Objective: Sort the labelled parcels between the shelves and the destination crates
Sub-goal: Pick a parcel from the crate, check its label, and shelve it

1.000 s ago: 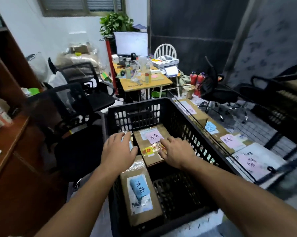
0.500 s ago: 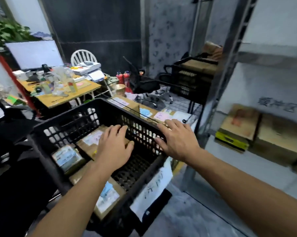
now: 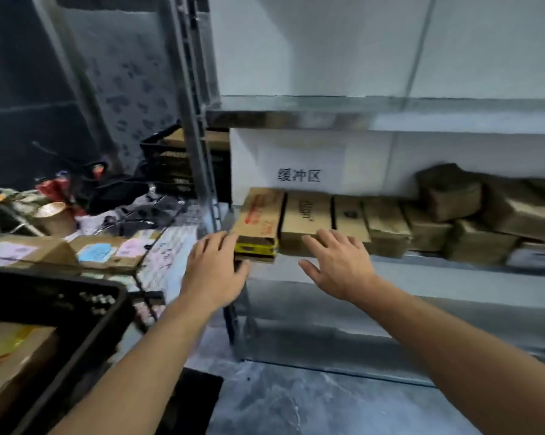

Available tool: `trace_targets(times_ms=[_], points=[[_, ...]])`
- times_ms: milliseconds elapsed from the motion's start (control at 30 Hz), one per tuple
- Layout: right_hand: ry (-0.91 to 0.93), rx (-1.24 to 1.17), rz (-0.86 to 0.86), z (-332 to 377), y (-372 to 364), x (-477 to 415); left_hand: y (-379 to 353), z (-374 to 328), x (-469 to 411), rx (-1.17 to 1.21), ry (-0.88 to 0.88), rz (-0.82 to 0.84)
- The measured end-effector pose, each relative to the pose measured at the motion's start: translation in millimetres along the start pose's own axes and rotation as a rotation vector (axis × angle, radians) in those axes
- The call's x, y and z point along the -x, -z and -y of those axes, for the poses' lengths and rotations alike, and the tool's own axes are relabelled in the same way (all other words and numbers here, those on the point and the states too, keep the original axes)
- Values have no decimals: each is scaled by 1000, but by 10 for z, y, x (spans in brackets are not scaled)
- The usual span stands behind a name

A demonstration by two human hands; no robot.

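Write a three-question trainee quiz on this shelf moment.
1. True or false: the right hand holds a parcel.
2. Where in the shelf row does the yellow-taped box sit? A left end, B middle, C right end.
3. Fill in: the crate at lower left is coloured ____.
Key: 1 false; 2 A; 3 black.
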State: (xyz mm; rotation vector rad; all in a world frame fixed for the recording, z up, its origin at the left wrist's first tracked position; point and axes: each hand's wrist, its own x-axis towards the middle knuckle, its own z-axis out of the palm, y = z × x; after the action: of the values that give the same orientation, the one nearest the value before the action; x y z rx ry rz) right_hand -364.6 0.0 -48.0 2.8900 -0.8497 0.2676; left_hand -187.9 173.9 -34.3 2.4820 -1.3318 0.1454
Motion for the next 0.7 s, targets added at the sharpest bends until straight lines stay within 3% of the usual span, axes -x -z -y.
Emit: trace_targets(times_ms=[367,700], points=[[-314,45,11,-2028,113,726,-725,-2064,-703,156,-196,61],[-480,27,-4,-2953,114,807,-1048,-3112,-1275,240,-295,129]])
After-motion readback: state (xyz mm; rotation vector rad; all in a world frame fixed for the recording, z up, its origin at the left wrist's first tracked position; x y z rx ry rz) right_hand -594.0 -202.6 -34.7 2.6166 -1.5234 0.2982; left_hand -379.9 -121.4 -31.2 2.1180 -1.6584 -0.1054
